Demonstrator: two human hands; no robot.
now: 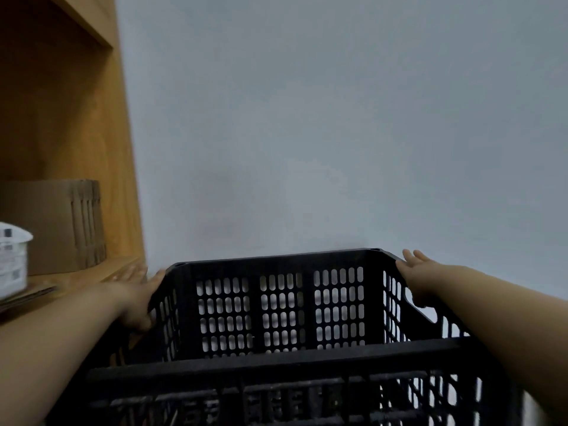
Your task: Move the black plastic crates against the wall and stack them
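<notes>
since our left hand [138, 298] and right hand [413, 279] press flat-palmed on the black crate [281, 318] sides, ungripped, it could slip into the wall [307, 118].

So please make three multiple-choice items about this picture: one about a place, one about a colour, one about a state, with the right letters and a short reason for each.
1. Where does the wooden shelf unit stand?
A. left of the crate
B. right of the crate
C. inside the crate

2. What colour is the plastic crate?
A. white
B. black
C. orange

3. How do the hands meet the crate?
A. both hang far above it
B. only one touches it
C. each is against one side wall

Answers:
1. A, since the shelf unit fills the left edge of the view, with a cardboard box on it.
2. B, since its slotted walls are black against the pale wall.
3. C, since the left hand lies on the left wall and the right hand on the right one.
</notes>
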